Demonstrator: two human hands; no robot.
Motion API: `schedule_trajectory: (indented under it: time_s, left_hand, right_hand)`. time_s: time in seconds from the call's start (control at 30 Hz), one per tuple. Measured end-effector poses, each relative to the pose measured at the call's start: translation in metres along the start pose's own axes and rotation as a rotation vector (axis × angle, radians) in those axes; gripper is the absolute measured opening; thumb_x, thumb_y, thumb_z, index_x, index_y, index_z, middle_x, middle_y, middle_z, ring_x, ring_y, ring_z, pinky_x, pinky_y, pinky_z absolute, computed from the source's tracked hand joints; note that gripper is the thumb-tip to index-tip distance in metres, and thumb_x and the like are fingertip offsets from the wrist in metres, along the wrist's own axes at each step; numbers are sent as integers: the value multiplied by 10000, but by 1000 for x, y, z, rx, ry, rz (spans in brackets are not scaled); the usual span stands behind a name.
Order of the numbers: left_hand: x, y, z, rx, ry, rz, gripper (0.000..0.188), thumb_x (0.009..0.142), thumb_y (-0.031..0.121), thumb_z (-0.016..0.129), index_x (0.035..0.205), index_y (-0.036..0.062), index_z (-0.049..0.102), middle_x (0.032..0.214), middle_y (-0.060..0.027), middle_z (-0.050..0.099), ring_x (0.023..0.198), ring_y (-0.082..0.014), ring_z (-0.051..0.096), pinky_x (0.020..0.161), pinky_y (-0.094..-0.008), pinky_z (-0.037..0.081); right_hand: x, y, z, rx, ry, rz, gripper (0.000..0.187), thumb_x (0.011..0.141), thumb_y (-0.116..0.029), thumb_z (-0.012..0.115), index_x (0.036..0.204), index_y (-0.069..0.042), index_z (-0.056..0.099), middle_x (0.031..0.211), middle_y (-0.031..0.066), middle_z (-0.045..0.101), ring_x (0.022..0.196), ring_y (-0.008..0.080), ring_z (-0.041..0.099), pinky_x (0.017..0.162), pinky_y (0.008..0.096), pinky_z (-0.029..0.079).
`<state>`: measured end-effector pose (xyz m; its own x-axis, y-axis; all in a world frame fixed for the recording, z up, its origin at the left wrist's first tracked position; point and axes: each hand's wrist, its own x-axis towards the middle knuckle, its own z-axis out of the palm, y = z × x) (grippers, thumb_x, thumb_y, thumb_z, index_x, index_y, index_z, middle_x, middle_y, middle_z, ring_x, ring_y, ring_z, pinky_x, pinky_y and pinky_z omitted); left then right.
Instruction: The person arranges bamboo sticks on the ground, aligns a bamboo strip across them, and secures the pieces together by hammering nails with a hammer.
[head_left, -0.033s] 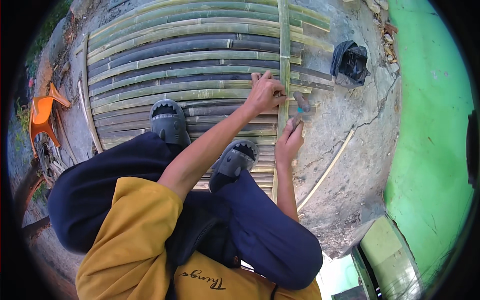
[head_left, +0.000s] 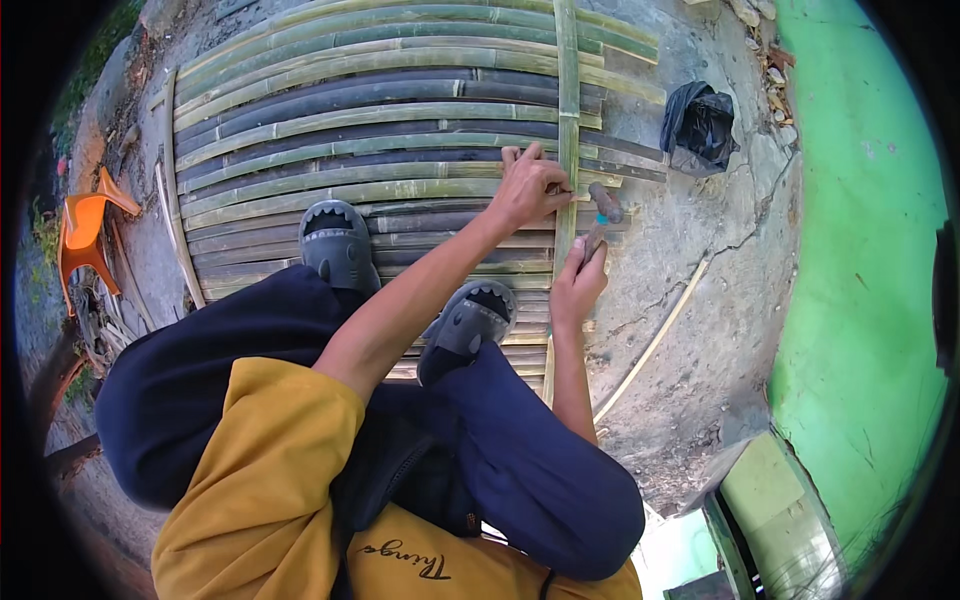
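Observation:
Split bamboo slats, green and dark, lie side by side beneath me, with a long green bamboo strip laid across them. At this strip's edge, my left hand has its fingers closed in a pinch; what is between the fingertips is too small to make out. My right hand grips a hammer by its handle, just right of the strip. The hammer's rusty head is close to my left fingertips but apart from them, and a turquoise band shows below it.
My feet in grey slippers rest on the slats. A black plastic bag stands on the concrete ground at the right, near a thin pale stick. Beyond is a green wall. An orange chair is at far left.
The hammer head has shifted very slightly, with a little more of its handle showing. My left hand stays in the same place on the strip.

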<state>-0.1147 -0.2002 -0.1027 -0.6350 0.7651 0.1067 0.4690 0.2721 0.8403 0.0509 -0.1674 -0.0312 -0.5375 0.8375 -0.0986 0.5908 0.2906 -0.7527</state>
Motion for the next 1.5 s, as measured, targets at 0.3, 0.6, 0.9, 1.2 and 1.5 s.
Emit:
schedule_trajectory:
  time_s: [0.3,0.6,0.9,1.2,1.5]
  left_hand:
    - [-4,-2,-1,46,25,33,165,722,258,866,801,157,762,754,24,628,910,-211,533,861,-444,281]
    - [-8,2,3,40,61,29,139,749,252,849,804,159,761,760,23,596,892,-216,533,856,-451,289]
    - [-6,-3,13,3,91,57,144,771,284,852,810,168,775,735,29,625,821,-212,528,823,-419,289]
    - [-6,-6,11,8,71,14,210,760,344,870,787,163,768,742,20,670,817,-214,550,834,-411,296]
    - [-7,-6,11,23,45,-35,190,771,352,861,789,181,779,757,27,699,842,-227,566,852,-433,305]
  right_hand:
    - [65,-15,23,1,4,85,237,938,-272,812,963,-45,748,592,-19,496,541,87,438,505,315,346]
    - [73,-3,28,-73,1,74,226,940,-257,802,916,-40,745,588,15,519,529,126,454,509,352,366]
    - [58,3,13,18,0,-54,246,1057,-249,619,1144,-21,642,678,118,610,568,283,582,544,438,420]
    - [9,1,-13,-173,-31,-131,262,1113,-229,443,1195,-11,564,845,252,692,758,476,697,624,518,491]
    - [1,-2,-13,-224,-58,-198,222,1092,-183,475,1240,-27,530,662,214,645,628,418,708,515,500,463]
